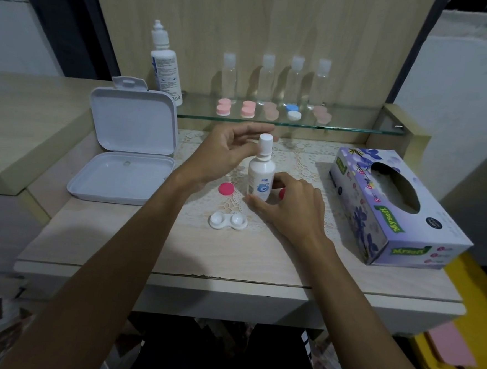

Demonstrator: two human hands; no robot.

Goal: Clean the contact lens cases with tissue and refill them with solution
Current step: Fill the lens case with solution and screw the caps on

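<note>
head view: my right hand (288, 204) grips the upright solution bottle (261, 177) behind the open lens case (228, 220); left hand (227, 151), fingers loosely apart, nears its cap (265, 141). refill step; uncapping likely next.

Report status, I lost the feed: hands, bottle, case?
Right hand grips small solution bottle, upright, capped. Left hand open by its cap. Open lens case in front, unobstructed.

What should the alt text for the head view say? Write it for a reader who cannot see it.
A person's right hand grips a small white solution bottle upright on a table while the left hand reaches for its cap. An open white lens case lies in front, a pink cap beside it, a tissue box to the right.
</note>
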